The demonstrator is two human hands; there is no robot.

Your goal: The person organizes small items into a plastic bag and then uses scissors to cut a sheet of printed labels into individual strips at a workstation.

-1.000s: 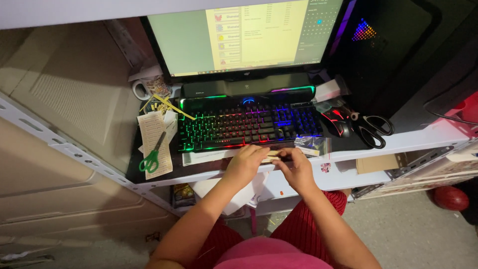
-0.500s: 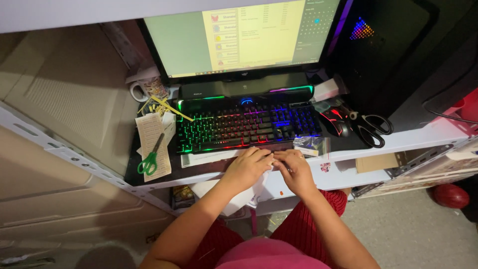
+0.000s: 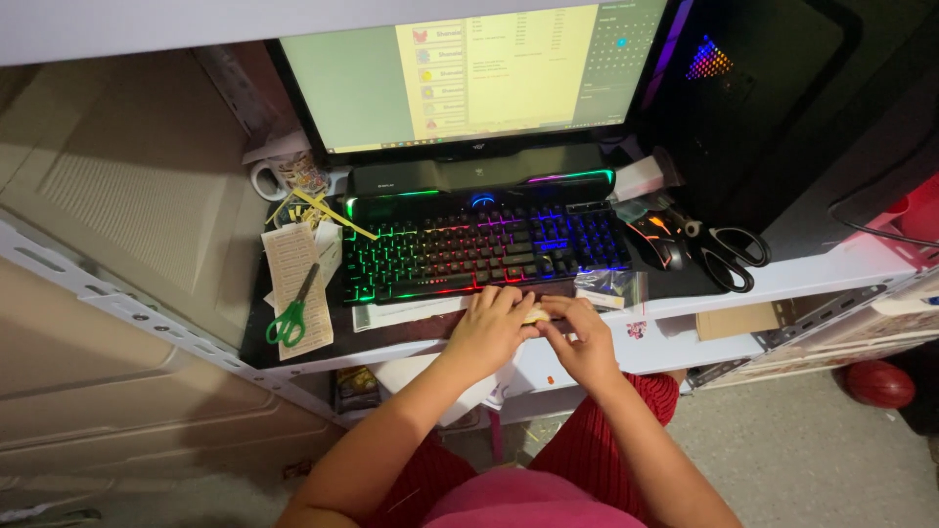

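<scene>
both your hands, left hand (image 3: 489, 328) and right hand (image 3: 582, 337), pinch a small pale yellow piece (image 3: 535, 316) just in front of the backlit keyboard (image 3: 479, 249); loosen your fingers and i judge it drops off the counter (image 3: 782, 279) edge.

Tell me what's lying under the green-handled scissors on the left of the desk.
The green-handled scissors lie on a long paper slip with printed lines, which rests on the dark desk mat. The part of the slip beneath the scissors is covered, and so is whatever lies under the slip.
</scene>
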